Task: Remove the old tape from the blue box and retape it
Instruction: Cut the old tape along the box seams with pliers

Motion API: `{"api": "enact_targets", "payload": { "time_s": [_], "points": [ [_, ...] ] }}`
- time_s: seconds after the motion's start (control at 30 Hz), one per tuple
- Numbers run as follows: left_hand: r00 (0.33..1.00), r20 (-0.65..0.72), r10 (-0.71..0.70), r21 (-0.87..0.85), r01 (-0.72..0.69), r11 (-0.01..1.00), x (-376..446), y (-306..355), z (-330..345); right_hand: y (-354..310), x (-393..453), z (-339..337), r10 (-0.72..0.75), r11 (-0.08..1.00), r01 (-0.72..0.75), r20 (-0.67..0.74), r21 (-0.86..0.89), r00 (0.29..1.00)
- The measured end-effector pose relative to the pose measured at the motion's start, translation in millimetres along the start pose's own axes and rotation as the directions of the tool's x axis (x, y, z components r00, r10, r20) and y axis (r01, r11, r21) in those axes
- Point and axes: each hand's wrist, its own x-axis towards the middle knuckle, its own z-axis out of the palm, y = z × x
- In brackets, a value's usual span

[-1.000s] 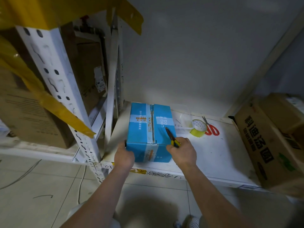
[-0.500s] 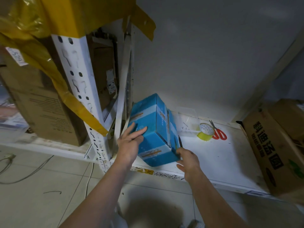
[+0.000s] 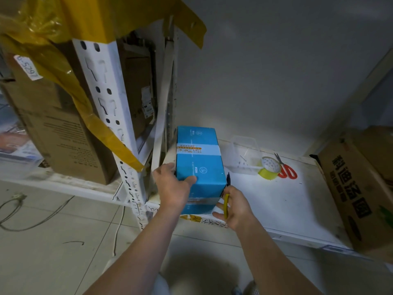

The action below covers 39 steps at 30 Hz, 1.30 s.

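Note:
The blue box (image 3: 200, 162) lies on the white shelf (image 3: 276, 201) near its left end, with a band of clear tape with orange print (image 3: 197, 149) across its top face. My left hand (image 3: 172, 186) grips the box's near left corner, thumb on top. My right hand (image 3: 236, 207) rests at the box's near right corner, shut on a yellow-handled cutter (image 3: 227, 194) whose dark blade points up beside the box. A roll of yellow tape (image 3: 269, 170) sits to the right on the shelf.
Red-handled scissors (image 3: 287, 170) lie beside the tape roll, and a clear plastic tub (image 3: 244, 155) stands behind it. A brown carton (image 3: 359, 194) fills the shelf's right end. A white upright post (image 3: 112, 116) and more cartons stand to the left. Cables lie on the floor.
The box has been rolled from its seam face through a tilt onto another side. My left hand shifted to its near left corner; my right hand dropped to the near right corner with the cutter.

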Motion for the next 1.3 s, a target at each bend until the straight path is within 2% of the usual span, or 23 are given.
{"api": "enact_targets", "payload": {
  "time_s": [0.1, 0.2, 0.27, 0.37, 0.47, 0.53, 0.6, 0.7, 0.77, 0.83, 1.0, 1.13, 1.3],
  "points": [
    [1.0, 0.027, 0.014, -0.097, -0.012, 0.995, 3.0, -11.4, 2.3, -10.1, -0.8, -3.2, -0.055, 0.998, 0.052, -0.054, -0.041, 0.997],
    [0.992, 0.056, -0.111, -0.306, 0.123, 0.944, 1.1, -15.2, -0.8, -17.0, -0.8, -3.5, -0.191, 0.98, 0.178, -0.165, -0.088, 0.968],
    [0.977, 0.092, -0.19, -0.385, 0.211, 0.898, -0.6, -18.3, -2.1, -19.9, -1.0, -2.2, -0.297, 0.952, 0.27, -0.226, -0.142, 0.928],
    [0.963, 0.092, -0.253, -0.42, 0.267, 0.867, -3.1, -22.4, 0.9, -22.9, -2.7, 2.5, -0.406, 0.902, 0.348, -0.225, -0.257, 0.886],
    [0.961, 0.116, -0.251, -0.379, 0.277, 0.883, -5.3, -21.8, 2.2, -23.4, -1.1, 4.7, -0.435, 0.874, 0.348, -0.229, -0.338, 0.871],
    [0.974, 0.151, -0.17, -0.376, 0.216, 0.901, -5.8, -17.6, 1.8, -23.4, 3.2, 2.8, -0.407, 0.895, 0.329, -0.253, -0.299, 0.877],
    [0.984, 0.174, -0.027, -0.353, 0.088, 0.932, -2.9, -13.4, 4.2, -20.7, 6.3, -0.9, -0.357, 0.923, 0.295, -0.267, -0.246, 0.895],
    [0.961, 0.195, 0.198, -0.113, -0.178, 0.978, 5.6, -10.2, 14.5, -10.4, 10.0, -4.9, -0.25, 0.964, 0.218, -0.237, -0.154, 0.939],
    [0.931, 0.219, 0.292, 0.054, -0.31, 0.949, 8.4, -14.6, 21.0, -2.7, 13.1, -7.6, -0.213, 0.971, 0.179, -0.231, -0.16, 0.949],
    [0.906, 0.223, 0.361, 0.152, -0.398, 0.905, 7.1, -20.7, 25.3, 2.7, 16.7, -11.0, -0.185, 0.971, 0.139, -0.24, -0.196, 0.953],
    [0.864, 0.179, 0.47, 0.222, -0.501, 0.836, -3.7, -24.8, 38.8, 6.0, 24.6, -19.6, -0.106, 0.982, 0.061, -0.247, -0.181, 0.963],
    [0.788, 0.222, 0.574, 0.289, -0.615, 0.734, -10.5, -28.4, 55.1, 10.8, 27.7, -29.2, -0.031, 0.994, 0.004, -0.242, -0.113, 0.97],
    [0.747, 0.28, 0.602, 0.368, -0.663, 0.652, -12.8, -38.7, 74.4, 16.8, 28.9, -36.6, 0.022, 0.998, -0.034, -0.201, -0.057, 0.979]
  ]
}}
